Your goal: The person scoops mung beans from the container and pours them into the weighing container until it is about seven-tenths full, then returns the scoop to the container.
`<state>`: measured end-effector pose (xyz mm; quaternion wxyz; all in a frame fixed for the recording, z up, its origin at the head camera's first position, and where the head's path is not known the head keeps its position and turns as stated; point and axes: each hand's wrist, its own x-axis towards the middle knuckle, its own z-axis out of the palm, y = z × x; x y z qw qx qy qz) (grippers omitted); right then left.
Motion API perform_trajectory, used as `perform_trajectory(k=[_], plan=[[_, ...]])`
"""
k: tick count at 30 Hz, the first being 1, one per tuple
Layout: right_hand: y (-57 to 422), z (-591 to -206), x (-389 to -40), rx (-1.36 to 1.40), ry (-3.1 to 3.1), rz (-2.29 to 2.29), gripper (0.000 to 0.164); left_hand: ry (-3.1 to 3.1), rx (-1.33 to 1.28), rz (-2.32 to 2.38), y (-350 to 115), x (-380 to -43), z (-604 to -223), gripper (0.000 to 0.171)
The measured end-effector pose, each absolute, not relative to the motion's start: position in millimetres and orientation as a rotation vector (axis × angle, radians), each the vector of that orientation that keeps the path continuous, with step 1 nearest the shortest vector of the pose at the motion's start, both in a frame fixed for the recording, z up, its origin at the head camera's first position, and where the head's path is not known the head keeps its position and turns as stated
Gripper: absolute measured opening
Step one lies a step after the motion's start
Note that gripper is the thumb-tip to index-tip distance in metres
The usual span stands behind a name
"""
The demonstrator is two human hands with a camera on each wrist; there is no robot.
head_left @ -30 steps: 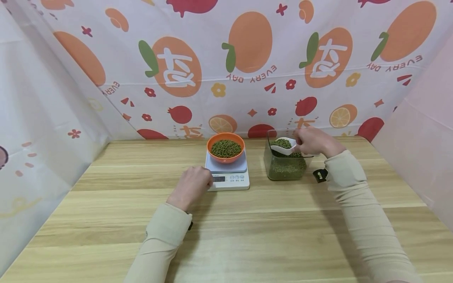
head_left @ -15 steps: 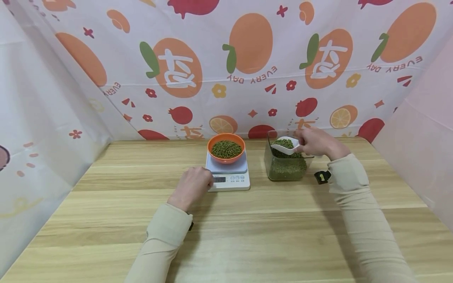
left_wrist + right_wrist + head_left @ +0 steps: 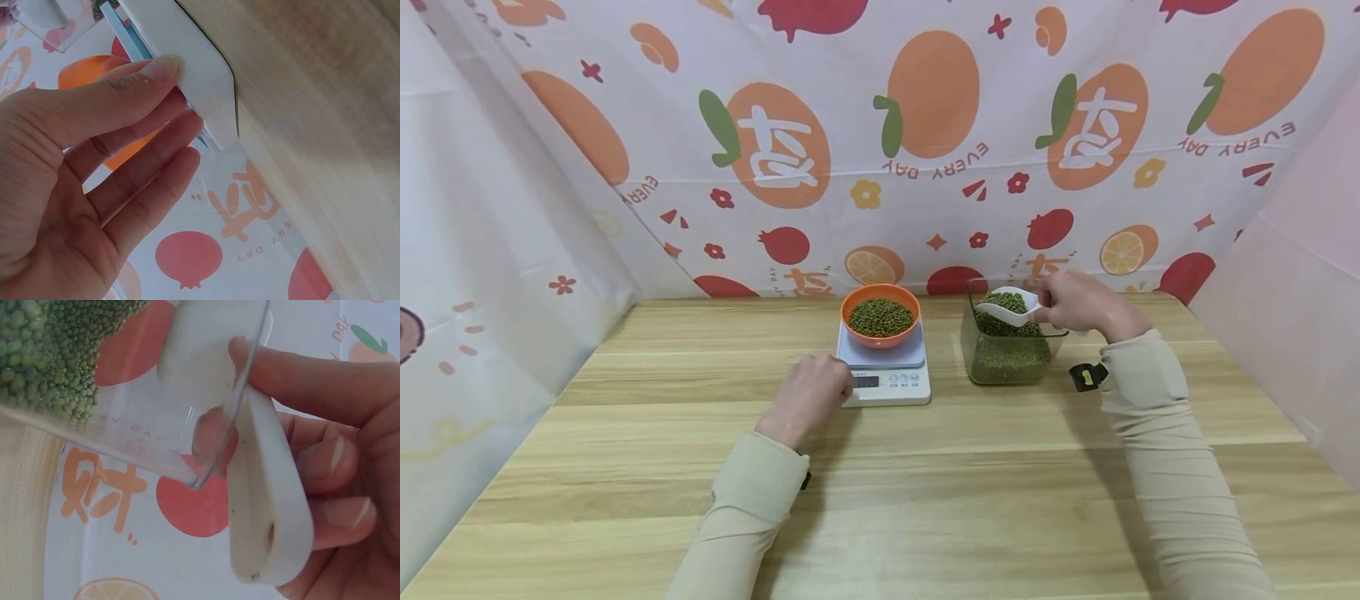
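Observation:
My right hand grips the handle of a white scoop, thumb and fingers about it. The bowl of the scoop carries green mung beans and sits at the mouth of a clear container partly filled with mung beans. My left hand touches the front left corner of a white kitchen scale; in the left wrist view its fingertips rest at the scale's edge, fingers only lightly bent. On the scale's platform stands an orange bowl of mung beans.
The wooden table stretches in front of the scale and container. A white cloth with fruit prints hangs directly behind them, and more cloth hangs at both sides. The clear container's rim stands close to my right fingers.
The right hand and the scoop have shifted slightly to the right over the container, with beans heaped in the scoop. The left hand stays at the scale's corner.

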<state>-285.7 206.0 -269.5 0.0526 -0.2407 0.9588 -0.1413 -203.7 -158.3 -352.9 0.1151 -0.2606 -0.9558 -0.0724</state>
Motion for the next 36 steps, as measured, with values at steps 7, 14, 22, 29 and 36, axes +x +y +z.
perform_trajectory(k=[7,14,22,29,36], plan=[[205.4,-267.0,-281.6,-0.707,2.921,-0.434,0.025,-2.804,-0.75,-0.205,-157.8,-203.0,-352.9,0.032],[204.0,-266.7,-275.6,-0.719,2.97,-0.445,0.023,-2.811,-0.749,-0.195,-158.9,-203.1,-354.4,0.031],[202.6,-266.0,-270.9,-0.731,2.998,-0.449,0.024,-2.808,-0.758,-0.223,-158.3,-205.1,-355.3,0.037],[203.0,-263.3,-267.3,-0.737,3.016,-0.45,0.025,-2.796,-0.769,-0.214,-158.1,-205.4,-356.1,0.034],[200.7,-261.5,-267.4,-0.739,3.015,-0.461,0.025,-2.788,-0.774,-0.218,-158.4,-204.8,-354.7,0.037]])
